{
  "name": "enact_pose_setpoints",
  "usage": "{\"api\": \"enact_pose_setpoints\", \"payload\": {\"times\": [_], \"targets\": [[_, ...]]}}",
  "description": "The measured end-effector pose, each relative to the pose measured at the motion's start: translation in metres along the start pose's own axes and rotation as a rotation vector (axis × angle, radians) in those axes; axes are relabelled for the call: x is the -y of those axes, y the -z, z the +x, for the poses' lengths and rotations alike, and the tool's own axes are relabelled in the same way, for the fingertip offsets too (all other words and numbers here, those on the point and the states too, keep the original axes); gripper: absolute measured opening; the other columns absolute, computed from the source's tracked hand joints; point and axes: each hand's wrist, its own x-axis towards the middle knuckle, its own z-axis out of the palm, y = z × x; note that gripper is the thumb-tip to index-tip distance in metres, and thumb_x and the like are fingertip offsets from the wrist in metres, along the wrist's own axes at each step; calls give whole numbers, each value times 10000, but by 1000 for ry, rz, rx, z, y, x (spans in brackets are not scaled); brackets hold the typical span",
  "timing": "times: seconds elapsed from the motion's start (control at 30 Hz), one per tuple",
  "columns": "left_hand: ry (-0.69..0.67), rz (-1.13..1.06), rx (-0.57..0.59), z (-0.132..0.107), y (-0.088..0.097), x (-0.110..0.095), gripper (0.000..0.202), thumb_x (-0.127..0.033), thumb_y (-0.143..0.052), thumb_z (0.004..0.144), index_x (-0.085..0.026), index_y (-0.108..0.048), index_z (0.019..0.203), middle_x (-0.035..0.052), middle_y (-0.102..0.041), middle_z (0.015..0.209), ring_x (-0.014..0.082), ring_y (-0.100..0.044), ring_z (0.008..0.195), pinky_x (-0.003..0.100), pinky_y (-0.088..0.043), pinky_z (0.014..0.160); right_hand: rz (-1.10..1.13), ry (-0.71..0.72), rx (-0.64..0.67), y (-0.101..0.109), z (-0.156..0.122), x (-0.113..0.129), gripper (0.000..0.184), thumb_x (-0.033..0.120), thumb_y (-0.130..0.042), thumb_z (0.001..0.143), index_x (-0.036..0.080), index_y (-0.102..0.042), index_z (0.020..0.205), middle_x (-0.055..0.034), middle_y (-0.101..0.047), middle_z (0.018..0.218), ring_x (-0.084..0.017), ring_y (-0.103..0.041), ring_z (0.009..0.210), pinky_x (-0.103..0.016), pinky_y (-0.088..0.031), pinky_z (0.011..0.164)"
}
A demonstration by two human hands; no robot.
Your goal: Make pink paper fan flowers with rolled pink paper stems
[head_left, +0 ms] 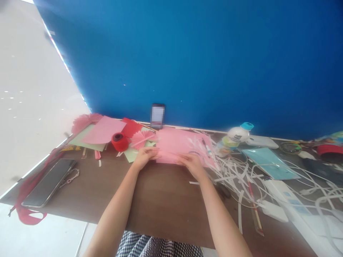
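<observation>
Between my two hands a narrow piece of pink paper stretches sideways, above the near part of a larger pink sheet. My left hand is closed on its left end, fingers pinched over the edge. At the right end my right hand pinches it in the same way. The fingertips are slightly blurred, and the paper's folds cannot be made out. Just left of my left hand lie a pleated pink paper fan and a red ribbon roll. White paper strips pile up right of my right hand.
A phone leans on the blue partition; another phone lies left. On the right are a white bottle, a light-blue pouch, a power strip and tangled cables. Pink sheets lie back left.
</observation>
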Motion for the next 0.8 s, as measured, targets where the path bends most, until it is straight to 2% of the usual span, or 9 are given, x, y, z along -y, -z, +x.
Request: {"api": "enact_pose_setpoints", "payload": {"times": [0.17,0.33,0.4,0.47,0.53,0.67,0.8], "targets": [[-13,31,-7,2,1,2,269,-228,-698,601,-117,-660,843,70,-672,716,216,-651,698,411,-495,804,27,-12,-23,2,1,-2,283,324,-732,558,188,-693,803,-28,-687,713,-220,-655,666,-368,-548,690],[-7,26,-77,5,-2,3,219,-196,-684,590,-94,-661,782,85,-657,659,236,-651,677,356,-524,709,75,23,-50,1,2,-3,228,296,-739,546,173,-697,733,-28,-676,651,-209,-651,625,-360,-548,670],[-21,6,-74,5,-7,5,241,-210,-673,606,-108,-653,823,68,-650,648,222,-650,662,328,-525,673,131,44,-79,0,2,-4,199,279,-740,546,174,-697,709,-22,-671,642,-194,-646,607,-341,-547,659],[-8,6,-40,5,-13,7,333,-232,-668,621,-140,-626,938,51,-648,659,207,-647,643,318,-524,637,164,43,-89,-3,2,-5,180,266,-740,545,170,-696,691,-21,-667,631,-182,-642,594,-330,-545,659],[12,27,-9,4,-18,9,396,-233,-683,610,-158,-609,991,54,-656,707,203,-645,663,324,-521,653,156,27,-74,-6,1,-5,181,260,-737,548,162,-695,694,-23,-667,636,-179,-640,593,-334,-541,674],[-8,66,-18,4,-20,12,315,-210,-724,549,-124,-661,845,80,-670,789,222,-635,740,352,-499,759,137,11,-71,-13,1,-5,197,269,-732,549,163,-691,710,-24,-673,688,-184,-643,605,-344,-536,680],[33,39,2,4,-16,10,278,-173,-723,540,-91,-665,799,81,-671,721,230,-643,706,385,-499,765,143,3,-54,-11,1,-6,189,267,-734,544,158,-688,691,-21,-664,652,-180,-640,577,-324,-535,648]]}}
